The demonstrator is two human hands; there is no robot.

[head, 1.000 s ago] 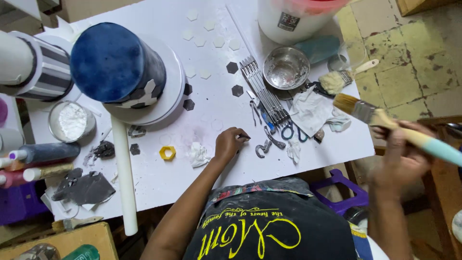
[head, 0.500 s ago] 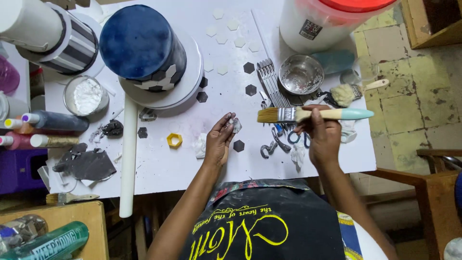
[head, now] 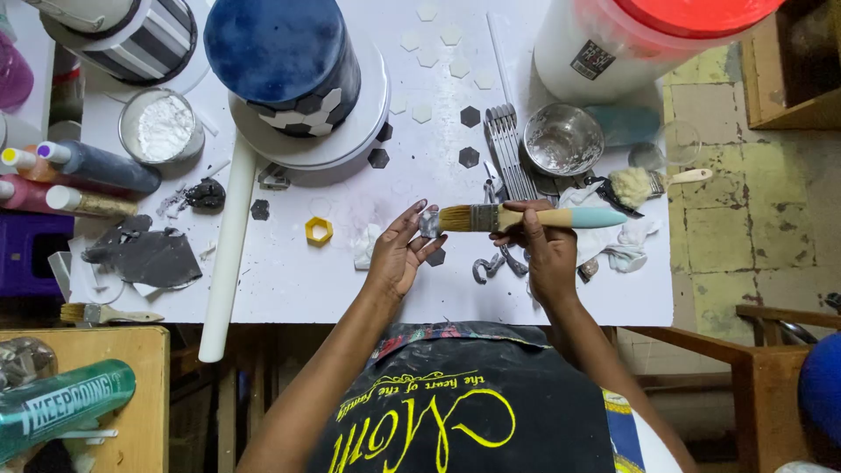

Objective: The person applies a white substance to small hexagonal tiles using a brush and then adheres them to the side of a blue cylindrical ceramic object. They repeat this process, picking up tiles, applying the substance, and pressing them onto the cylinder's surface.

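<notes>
The small grey piece sits pinched at the fingertips of my left hand, held just above the white table, and I cannot make out its exact shape. Thumb and forefinger close on it while the other fingers fan loosely outward. The bristles of the flat paintbrush touch the piece from the right. My right hand is wrapped around the brush's pale wooden neck, fingers curled tight, with the light blue handle pointing off to the right. Just below the piece a dark hexagon tile lies on the table, and a yellow hexagon cutter rests near my left hand's far side. A long white rolling pin runs down the table's left part. Beyond my hands stand a blue cake on its round white board, a metal bowl and a white bucket with a red lid.
</notes>
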